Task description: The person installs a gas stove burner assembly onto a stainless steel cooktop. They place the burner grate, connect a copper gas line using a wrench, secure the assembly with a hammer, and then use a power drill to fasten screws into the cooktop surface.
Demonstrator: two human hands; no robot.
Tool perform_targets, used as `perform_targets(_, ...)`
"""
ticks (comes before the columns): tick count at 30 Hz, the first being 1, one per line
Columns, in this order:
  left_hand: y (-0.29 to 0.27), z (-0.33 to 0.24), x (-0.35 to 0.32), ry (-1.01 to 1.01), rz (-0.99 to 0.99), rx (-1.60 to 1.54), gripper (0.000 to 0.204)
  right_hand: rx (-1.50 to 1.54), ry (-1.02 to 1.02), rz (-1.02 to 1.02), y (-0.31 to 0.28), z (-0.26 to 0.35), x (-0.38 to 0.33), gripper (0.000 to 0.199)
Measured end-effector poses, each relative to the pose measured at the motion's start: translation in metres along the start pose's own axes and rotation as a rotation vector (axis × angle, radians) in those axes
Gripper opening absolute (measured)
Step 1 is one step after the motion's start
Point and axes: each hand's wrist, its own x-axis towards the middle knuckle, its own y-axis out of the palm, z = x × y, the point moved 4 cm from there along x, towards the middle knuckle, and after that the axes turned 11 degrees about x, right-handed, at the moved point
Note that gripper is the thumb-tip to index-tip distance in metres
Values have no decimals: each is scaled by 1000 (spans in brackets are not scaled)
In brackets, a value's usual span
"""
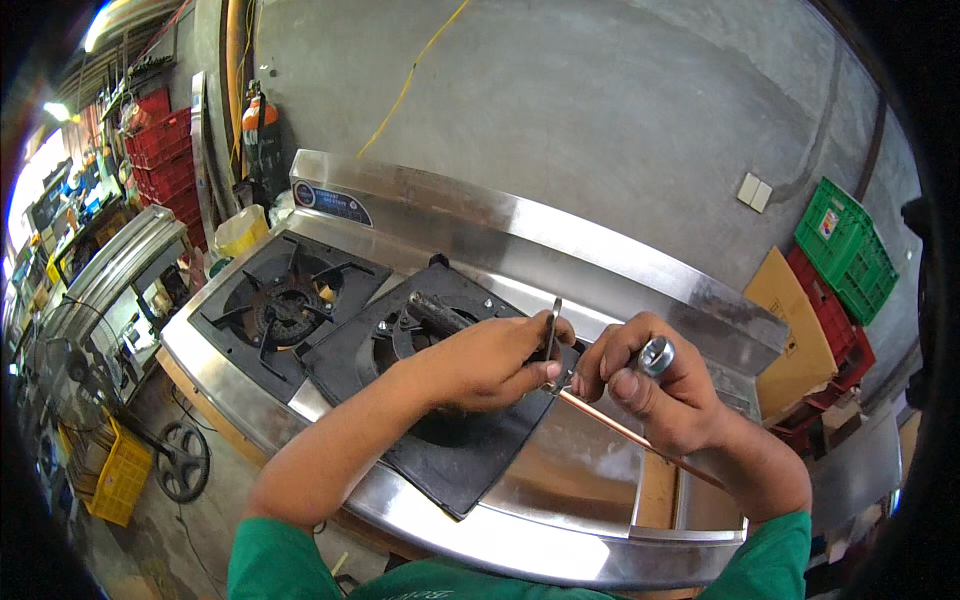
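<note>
both forearms reach in from below, left hand (490,362) and right hand (655,385) curled shut, knuckles nearly touching

Stove body (560,455) shiny silver steel. 2 burner plates (470,450) matte black. Thin tube (640,438) copper-orange. Wrench (551,335) grey metal. Sleeves (275,560) green. Crates (845,250) green, red. Wall (600,110) grey.

Single head view – looks steeply down, close over steel stove (560,470) – fisheye-bent edges.
</note>
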Motion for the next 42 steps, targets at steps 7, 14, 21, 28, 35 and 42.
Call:
perform_targets(7,-14,-5,18,-19,153,84,36,-90,45,-5,1,14,0,24)
perform_targets(14,-22,-10,7,30,236,130,24,-164,53,0,5,25,-14,24)
perform_targets(21,-14,-24,-4,12,179,254,18,-252,-48,-39,7,24,-14,20)
perform_targets(28,-18,-21,-5,-67,163,181,21,-166,11,1,10,11,-6,21)
perform_targets(35,-17,-18,-6,-44,143,113,16,-156,-16,36,9,-8,5,19)
perform_targets(42,-16,-16,-6,-113,205,155,19,-552,-118,466,54,-11,2,22)
